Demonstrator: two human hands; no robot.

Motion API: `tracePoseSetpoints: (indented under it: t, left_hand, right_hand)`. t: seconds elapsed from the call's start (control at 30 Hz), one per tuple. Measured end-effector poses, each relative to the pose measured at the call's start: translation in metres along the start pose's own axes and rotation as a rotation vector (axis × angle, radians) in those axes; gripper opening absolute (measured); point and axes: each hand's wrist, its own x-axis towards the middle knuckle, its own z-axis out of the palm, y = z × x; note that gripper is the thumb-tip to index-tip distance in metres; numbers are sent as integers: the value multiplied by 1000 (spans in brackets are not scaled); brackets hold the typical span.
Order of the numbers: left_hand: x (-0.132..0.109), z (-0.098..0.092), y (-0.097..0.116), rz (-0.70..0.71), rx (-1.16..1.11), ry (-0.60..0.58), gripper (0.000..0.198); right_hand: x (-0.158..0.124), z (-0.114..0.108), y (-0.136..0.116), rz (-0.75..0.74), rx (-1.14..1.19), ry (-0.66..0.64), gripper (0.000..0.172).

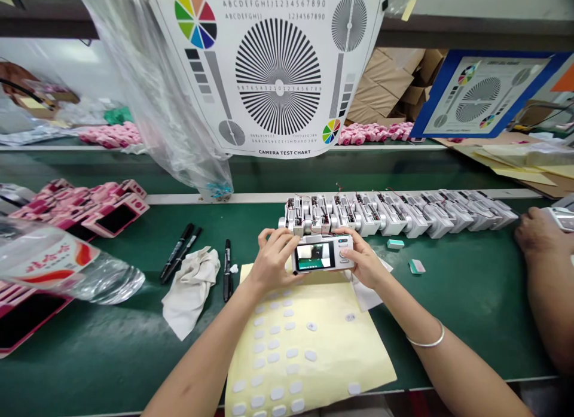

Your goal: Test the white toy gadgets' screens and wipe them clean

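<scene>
A silver camera (320,253) is grasped by the curled fingers of the left hand (273,259) and right hand (364,262). Glossy yellow backing paper (332,369) with white pads (292,352) lies beneath.

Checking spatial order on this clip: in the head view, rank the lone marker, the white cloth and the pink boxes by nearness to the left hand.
From the left hand:
1. Lone black marker, just left of it.
2. White cloth, further left.
3. Pink boxes, farthest, up and left.
</scene>
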Motion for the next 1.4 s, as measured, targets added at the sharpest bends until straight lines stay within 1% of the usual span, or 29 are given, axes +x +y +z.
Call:
tracePoseSetpoints:
  t: [0.3,0.5,0.63,0.83,1.17,1.4]
  left_hand:
    - [-1,1,0,-4,-4,-14,44]
    - [0,0,3,25,10,-14,43]
    - [1,0,4,24,20,-16,42]
    - [1,0,4,16,16,-21,42]
    - [0,1,2,24,7,-19,43]
    - [0,2,3,35,6,-17,43]
  right_hand:
    - [0,1,0,-6,-5,-1,43]
    - [0,3,6,-45,-51,93,35]
    - [0,4,7,-61,-58,135,33]
    - [-1,3,5,-35,-49,104,34]
    - [-1,4,3,-33,-42,90,32]
    - [-1,5,3,-41,-35,106,32]
